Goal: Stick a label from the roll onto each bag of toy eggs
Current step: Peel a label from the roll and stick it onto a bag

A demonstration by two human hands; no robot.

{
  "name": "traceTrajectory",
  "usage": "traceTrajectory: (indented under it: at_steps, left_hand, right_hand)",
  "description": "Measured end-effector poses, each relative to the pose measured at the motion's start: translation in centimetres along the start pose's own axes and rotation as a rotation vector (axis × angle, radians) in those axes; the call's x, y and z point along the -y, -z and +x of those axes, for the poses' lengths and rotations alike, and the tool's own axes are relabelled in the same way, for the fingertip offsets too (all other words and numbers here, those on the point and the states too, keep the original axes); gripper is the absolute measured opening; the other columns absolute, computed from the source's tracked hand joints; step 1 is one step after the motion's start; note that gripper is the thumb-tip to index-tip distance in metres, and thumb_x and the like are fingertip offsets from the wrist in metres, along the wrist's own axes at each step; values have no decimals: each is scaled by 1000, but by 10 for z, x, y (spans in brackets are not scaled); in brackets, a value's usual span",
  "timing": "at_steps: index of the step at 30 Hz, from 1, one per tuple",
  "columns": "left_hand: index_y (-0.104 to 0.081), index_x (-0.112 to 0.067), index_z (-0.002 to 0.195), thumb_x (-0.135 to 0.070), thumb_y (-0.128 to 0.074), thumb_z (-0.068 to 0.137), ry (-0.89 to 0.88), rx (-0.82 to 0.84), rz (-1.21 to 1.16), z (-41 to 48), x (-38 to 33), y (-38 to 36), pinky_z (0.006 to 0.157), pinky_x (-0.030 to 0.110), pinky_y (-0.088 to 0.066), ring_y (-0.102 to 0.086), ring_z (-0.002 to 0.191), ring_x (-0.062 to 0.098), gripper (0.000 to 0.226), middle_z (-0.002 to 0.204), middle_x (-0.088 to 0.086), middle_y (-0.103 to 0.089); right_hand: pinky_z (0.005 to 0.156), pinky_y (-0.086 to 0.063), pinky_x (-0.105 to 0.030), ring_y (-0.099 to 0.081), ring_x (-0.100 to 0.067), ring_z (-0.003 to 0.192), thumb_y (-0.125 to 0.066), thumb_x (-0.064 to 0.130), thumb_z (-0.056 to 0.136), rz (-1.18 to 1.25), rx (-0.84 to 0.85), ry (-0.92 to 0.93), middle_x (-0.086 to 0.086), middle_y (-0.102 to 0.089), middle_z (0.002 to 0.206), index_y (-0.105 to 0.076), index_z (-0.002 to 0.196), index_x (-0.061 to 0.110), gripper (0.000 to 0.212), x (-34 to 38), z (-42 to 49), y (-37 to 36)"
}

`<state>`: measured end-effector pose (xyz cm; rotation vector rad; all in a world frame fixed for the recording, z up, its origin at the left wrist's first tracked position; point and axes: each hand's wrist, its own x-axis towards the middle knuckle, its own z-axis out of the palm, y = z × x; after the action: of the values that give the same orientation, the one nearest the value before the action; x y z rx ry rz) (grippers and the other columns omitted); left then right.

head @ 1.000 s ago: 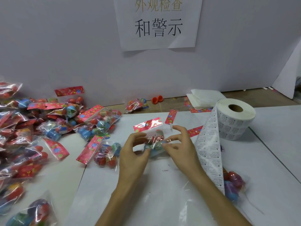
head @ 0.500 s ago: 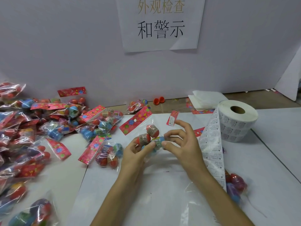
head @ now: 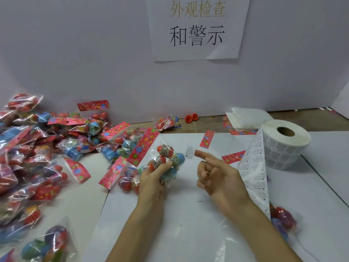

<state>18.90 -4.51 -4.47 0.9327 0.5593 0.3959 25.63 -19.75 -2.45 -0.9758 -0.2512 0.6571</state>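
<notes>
Above the white surface [head: 170,214], now holding a bag in one hand and a label on the other.

Half a second back, pinched the bag [head: 166,154] with both hands; now grips it with the left hand [head: 153,178] alone, fingers [head: 160,166] curled round the eggs, red top card tipped up and to the left. Has pulled the right hand [head: 217,178] off to the side, first finger straight with a small white label [head: 190,152] stuck on its tip, other fingers loosely bent and holding nothing. Not stuck on the bag yet; looks ready to be pressed on next. Too small to read: the print on the label and on the strip [head: 253,167] hanging from the roll [head: 285,142]. Cannot tell if the bags in the heap [head: 37,157] at the left have labels. Half hidden under the strip: one more bag [head: 283,220].
</notes>
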Motion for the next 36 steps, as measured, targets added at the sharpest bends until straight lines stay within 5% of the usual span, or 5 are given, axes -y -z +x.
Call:
traceTrajectory:
  at_steps: [9, 19, 28, 36]
  left_hand:
    - [-69, -2, 118, -6, -71, 85, 1, 32, -24, -2, 1, 0, 80, 34, -51, -68, 97, 26, 33, 110, 18, -75]
    - [-62, 3, 129, -10, -75, 80, -23, 53, -52, -4, 3, -2, 97, 43, -52, -70, 104, 27, 53, 119, 22, -72]
    - [-62, 2, 131, -14, -77, 76, -23, 59, -64, -1, 2, 0, 99, 43, -53, -70, 107, 27, 59, 124, 21, -71]
    - [-61, 5, 131, -10, -74, 76, -38, 68, -127, -3, 2, -4, 86, 33, -53, -69, 97, 22, 59, 113, 16, -73]
  right_hand:
    - [46, -28, -22, -28, -11, 49, -59, 20, 80, 35, 41, -159, -1, -40, 61, -77, 113, 14, 38, -13, 1, -5]
    - [49, -21, -24, -27, -9, 47, -60, 22, 75, 13, 34, -143, 0, -41, 61, -77, 115, 23, 44, -15, 0, -10]
    - [46, -27, -21, -28, -9, 48, -64, 22, 77, -87, 42, -91, 0, -45, 63, -76, 116, 28, 41, -17, 0, -8]
    - [44, -30, -20, -29, -10, 49, -59, 27, 79, -171, 63, -51, -3, -47, 64, -75, 118, 35, 43, -19, -2, -11]
